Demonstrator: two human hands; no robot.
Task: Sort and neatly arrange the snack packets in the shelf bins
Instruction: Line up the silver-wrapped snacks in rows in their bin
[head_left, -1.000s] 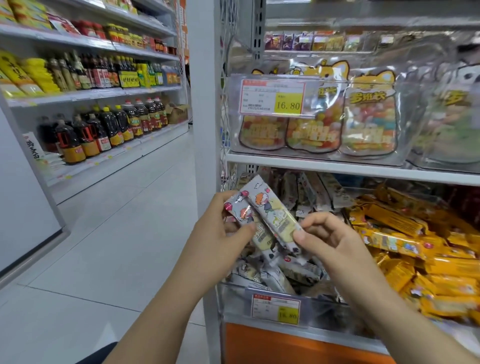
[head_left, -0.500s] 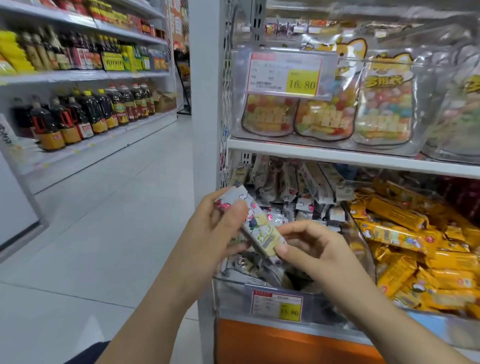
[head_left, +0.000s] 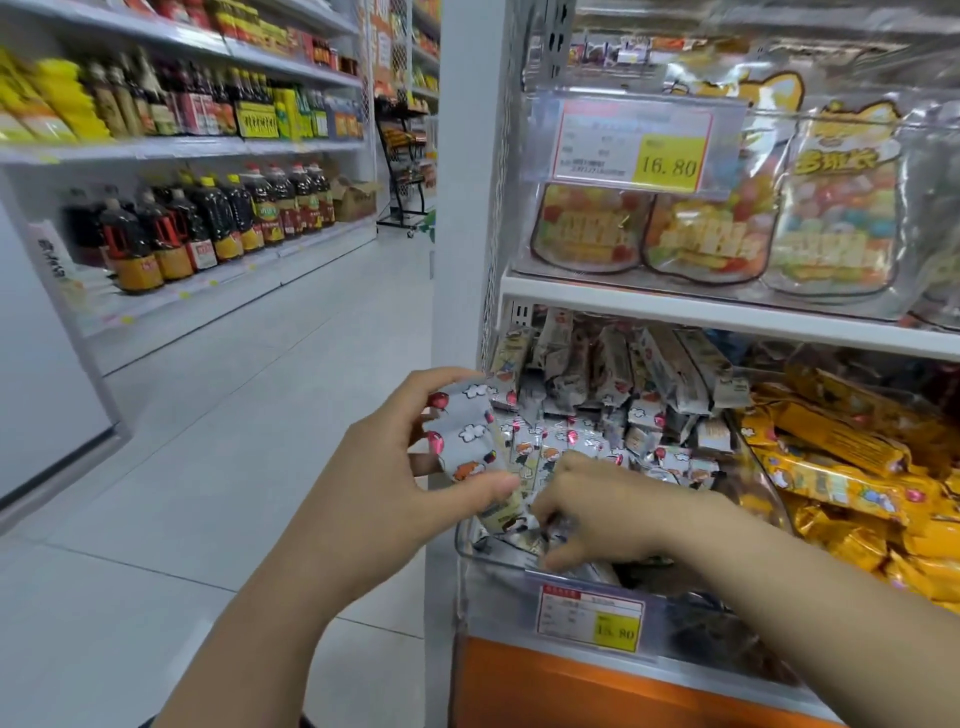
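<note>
Since the earlier frame the right hand (head_left: 623, 514) had left the packets it shared with the left hand (head_left: 395, 467) and dropped into the near end of the clear bin (head_left: 519, 564). The white shelf (head_left: 727, 309) ran across the right of the scene, with candy bags (head_left: 831, 208) standing on it. Below it, the bin held a heap of grey cartoon packets (head_left: 613, 374), some upright along the far side. Yellow packets (head_left: 831, 452) lay piled just to the right. The left hand gripped a small bundle of grey packets (head_left: 467, 436) between thumb and curled fingers, raised over the bin's near left corner. The right hand's fingers curled down among the loose packets; whether they closed on one could not be told. A price tag (head_left: 592, 616) hung on the bin's near wall.
</note>
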